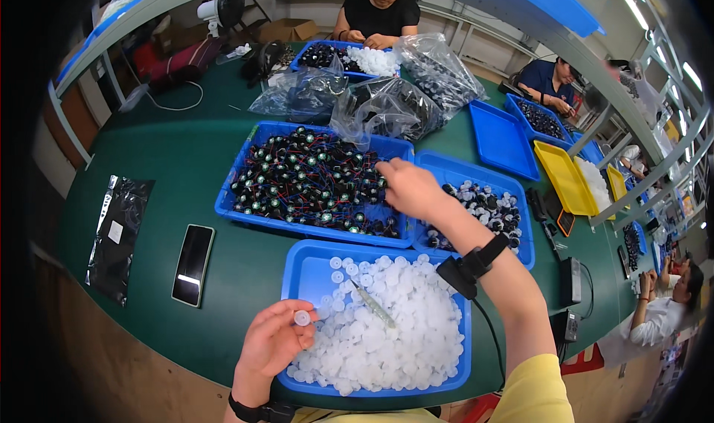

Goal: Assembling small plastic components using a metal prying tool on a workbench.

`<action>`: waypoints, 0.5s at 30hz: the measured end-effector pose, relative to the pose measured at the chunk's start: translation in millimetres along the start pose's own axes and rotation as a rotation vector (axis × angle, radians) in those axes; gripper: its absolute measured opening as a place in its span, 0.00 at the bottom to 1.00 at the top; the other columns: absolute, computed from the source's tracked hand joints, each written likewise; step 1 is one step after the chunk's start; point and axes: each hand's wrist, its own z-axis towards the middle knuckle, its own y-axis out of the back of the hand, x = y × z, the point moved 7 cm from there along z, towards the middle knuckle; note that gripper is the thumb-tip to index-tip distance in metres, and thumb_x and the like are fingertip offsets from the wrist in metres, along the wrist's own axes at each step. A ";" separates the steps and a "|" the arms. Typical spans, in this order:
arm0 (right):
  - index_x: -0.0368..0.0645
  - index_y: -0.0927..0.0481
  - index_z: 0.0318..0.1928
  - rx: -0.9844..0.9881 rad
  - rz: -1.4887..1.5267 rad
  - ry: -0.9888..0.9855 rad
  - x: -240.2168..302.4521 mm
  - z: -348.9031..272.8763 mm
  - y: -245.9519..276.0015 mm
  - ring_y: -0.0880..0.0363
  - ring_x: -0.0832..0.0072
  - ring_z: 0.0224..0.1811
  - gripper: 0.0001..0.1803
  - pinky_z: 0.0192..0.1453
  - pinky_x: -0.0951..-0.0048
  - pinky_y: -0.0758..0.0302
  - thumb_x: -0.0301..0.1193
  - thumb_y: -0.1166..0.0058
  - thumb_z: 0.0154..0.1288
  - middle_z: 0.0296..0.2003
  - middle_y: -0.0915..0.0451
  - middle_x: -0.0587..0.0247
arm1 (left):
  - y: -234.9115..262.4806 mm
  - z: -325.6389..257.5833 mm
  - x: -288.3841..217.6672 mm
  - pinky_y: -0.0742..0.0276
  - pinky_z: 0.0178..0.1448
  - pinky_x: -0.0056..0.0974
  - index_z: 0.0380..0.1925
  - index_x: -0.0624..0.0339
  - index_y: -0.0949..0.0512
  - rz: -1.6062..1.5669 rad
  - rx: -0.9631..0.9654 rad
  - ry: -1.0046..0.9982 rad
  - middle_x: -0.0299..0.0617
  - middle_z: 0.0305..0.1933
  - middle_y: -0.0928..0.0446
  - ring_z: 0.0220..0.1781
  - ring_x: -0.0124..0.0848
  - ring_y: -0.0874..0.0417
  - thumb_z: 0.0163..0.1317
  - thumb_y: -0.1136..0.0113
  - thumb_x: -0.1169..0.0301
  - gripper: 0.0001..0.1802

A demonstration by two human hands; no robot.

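My left hand (272, 340) pinches a small round translucent white plastic disc (301, 318) between thumb and fingers. It is above the left edge of a blue tray (296, 263) heaped with white discs (405, 341). A tweezer-like pointed tool (374, 307) lies on that heap. My right hand (409, 191) reaches over the right end of another blue tray (312, 232), full of small black parts with red and blue wires (305, 177). Its fingers are pinched together at those parts, and what is between them cannot be made out.
Right of the wired parts, a blue tray (526, 248) holds black and white pieces. A phone (193, 265) and a black plastic bag (117, 237) lie at left. Clear bags (387, 110) sit behind the trays. Other people work at the far side and right. A metal shelf bar crosses above.
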 end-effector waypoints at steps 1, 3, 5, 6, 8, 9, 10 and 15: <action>0.38 0.26 0.39 -0.069 0.043 -0.008 -0.5 -2.9 15.3 0.26 0.58 0.41 0.14 0.39 0.61 0.26 0.25 0.47 0.48 0.32 0.27 0.53 | -7.8 -1.5 0.9 0.31 0.37 0.35 0.40 0.72 0.28 0.010 -0.018 0.005 0.49 0.37 0.26 0.33 0.33 0.28 0.63 0.56 0.74 0.12; 0.38 0.27 0.42 -0.054 0.180 -0.085 -0.4 -13.7 37.4 0.24 0.65 0.34 0.15 0.34 0.67 0.27 0.29 0.46 0.52 0.29 0.27 0.56 | -18.5 -2.6 6.9 0.31 0.37 0.36 0.38 0.71 0.27 0.042 0.000 0.015 0.48 0.36 0.26 0.32 0.33 0.28 0.63 0.55 0.73 0.11; 0.38 0.26 0.42 -0.028 0.404 -0.194 9.3 -28.4 54.9 0.23 0.69 0.29 0.15 0.31 0.71 0.27 0.31 0.45 0.55 0.26 0.26 0.57 | -23.5 -3.6 16.1 0.31 0.38 0.36 0.35 0.69 0.27 0.086 0.049 0.020 0.47 0.35 0.27 0.32 0.32 0.28 0.62 0.54 0.73 0.09; 0.37 0.26 0.40 -0.010 0.553 -0.266 20.4 -41.8 62.8 0.22 0.69 0.28 0.14 0.30 0.72 0.28 0.31 0.45 0.55 0.26 0.25 0.57 | -29.8 -4.5 21.1 0.32 0.37 0.35 0.36 0.69 0.27 0.151 0.095 0.019 0.46 0.34 0.27 0.31 0.30 0.28 0.62 0.53 0.73 0.09; 0.36 0.25 0.39 -0.001 0.777 -0.316 49.7 -69.6 72.0 0.23 0.72 0.24 0.13 0.28 0.75 0.29 0.30 0.43 0.55 0.23 0.23 0.58 | -42.4 -11.1 32.8 0.32 0.36 0.32 0.36 0.68 0.28 0.279 0.172 0.013 0.42 0.32 0.28 0.29 0.27 0.29 0.63 0.51 0.72 0.09; 0.37 0.24 0.39 -0.011 0.848 -0.302 64.7 -84.8 75.6 0.24 0.75 0.21 0.13 0.27 0.78 0.29 0.29 0.42 0.55 0.22 0.23 0.59 | -50.0 -14.7 37.5 0.32 0.35 0.31 0.36 0.68 0.28 0.358 0.204 0.003 0.41 0.31 0.28 0.29 0.25 0.29 0.63 0.50 0.72 0.08; 0.37 0.24 0.39 -0.031 0.776 -0.216 81.9 -98.3 84.3 0.24 0.76 0.22 0.13 0.27 0.79 0.29 0.28 0.41 0.54 0.23 0.23 0.60 | -58.7 -18.0 42.5 0.33 0.35 0.30 0.35 0.67 0.28 0.432 0.238 -0.001 0.39 0.31 0.28 0.29 0.24 0.30 0.62 0.49 0.72 0.08; 0.38 0.22 0.37 -0.278 0.516 -0.007 146.0 -164.6 108.1 0.26 0.72 0.22 0.15 0.23 0.76 0.30 0.25 0.37 0.46 0.27 0.25 0.61 | -96.2 -29.3 53.4 0.34 0.32 0.26 0.34 0.65 0.30 0.629 0.387 -0.138 0.35 0.29 0.31 0.28 0.19 0.32 0.64 0.48 0.68 0.09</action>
